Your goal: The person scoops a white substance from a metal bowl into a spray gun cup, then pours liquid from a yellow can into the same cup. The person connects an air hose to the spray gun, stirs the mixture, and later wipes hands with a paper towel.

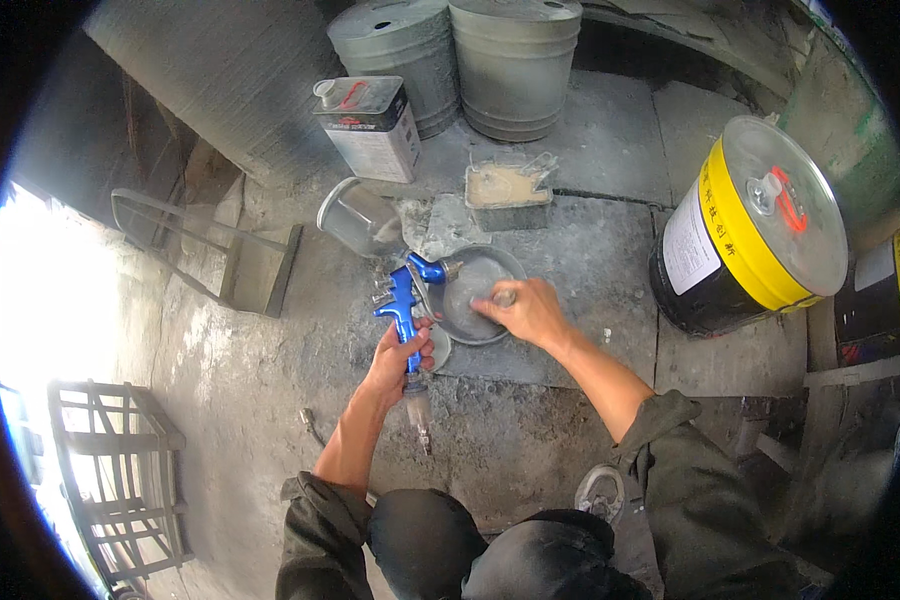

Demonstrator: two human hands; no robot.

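My left hand (401,356) grips the handle of a blue spray gun (400,300), its nozzle pointing right over a round grey basin (514,262). A clear cup (356,217) with a pale rim tilts up and left from the gun's top and appears joined to it. Below the handle hangs a clear inline air filter (418,411) ending in a metal fitting. My right hand (534,311) is over the basin's right side, closed around a small object with a pale round end (505,298); the rest is hidden. Cloudy grey liquid seems to lie in the basin.
Behind the basin are a rectangular container (510,217) with tan contents, a metal can (371,135) and two grey drums (516,75). A yellow-and-black drum (750,232) stands right. Left are a metal-framed stand (259,277), a slatted crate (124,442) and a hose coupling (307,416).
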